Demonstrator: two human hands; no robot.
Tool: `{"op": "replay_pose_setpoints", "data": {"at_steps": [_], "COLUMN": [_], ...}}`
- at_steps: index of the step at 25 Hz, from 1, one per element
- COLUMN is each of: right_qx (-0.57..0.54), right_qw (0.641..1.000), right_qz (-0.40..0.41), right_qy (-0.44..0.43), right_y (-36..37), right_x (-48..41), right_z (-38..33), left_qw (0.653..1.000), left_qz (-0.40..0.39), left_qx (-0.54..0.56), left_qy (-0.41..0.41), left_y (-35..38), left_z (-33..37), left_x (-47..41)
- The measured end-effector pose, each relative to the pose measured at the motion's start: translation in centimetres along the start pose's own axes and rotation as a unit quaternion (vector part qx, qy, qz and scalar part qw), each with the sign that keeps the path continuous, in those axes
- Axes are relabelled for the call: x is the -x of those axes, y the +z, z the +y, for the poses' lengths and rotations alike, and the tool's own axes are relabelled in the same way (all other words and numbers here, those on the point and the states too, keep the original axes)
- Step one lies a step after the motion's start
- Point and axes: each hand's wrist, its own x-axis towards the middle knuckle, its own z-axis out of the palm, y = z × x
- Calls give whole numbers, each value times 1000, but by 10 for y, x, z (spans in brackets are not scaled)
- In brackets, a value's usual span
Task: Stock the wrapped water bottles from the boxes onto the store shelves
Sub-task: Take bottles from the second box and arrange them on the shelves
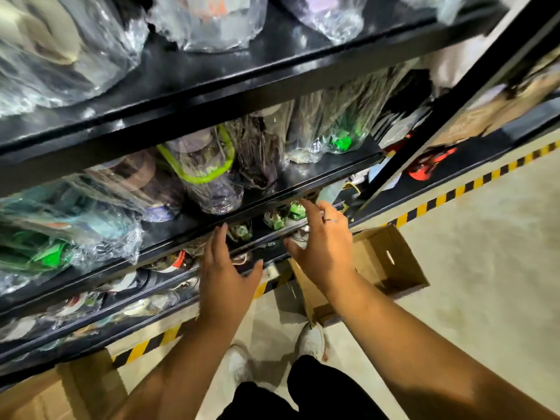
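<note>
Person wears ring (331, 220), black trousers (318, 389), white shoes (312, 341).

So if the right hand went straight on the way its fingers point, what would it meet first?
Probably the black front edge of the shelf, just beyond the right hand, which is open. Depth is unclear, so it could instead slip under that edge to the green-wrapped bottles.

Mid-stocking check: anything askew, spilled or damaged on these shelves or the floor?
Nothing stands out. The plastic-wrapped bottles sit on the black metal shelves, none plainly toppled; no spill on the pale floor; the open brown cardboard box looks intact. The left hand and right hand hold nothing. Blur hides finer damage.
</note>
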Motion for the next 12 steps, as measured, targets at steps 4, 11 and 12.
{"op": "replay_pose_setpoints", "data": {"at_steps": [4,11,12], "right_qx": [69,114,128], "right_qw": [994,974,970], "right_qz": [-47,-36,-38], "right_qy": [71,195,202], "right_y": [-23,-60,-65], "right_x": [55,108,111], "right_z": [34,103,118], "left_qw": [977,883,874], "left_qz": [-145,-280,-289], "left_qx": [-113,-263,-273], "left_qy": [104,269,279], "left_y": [-4,20,28], "left_z": [12,73,86], "left_x": [29,46,47]}}
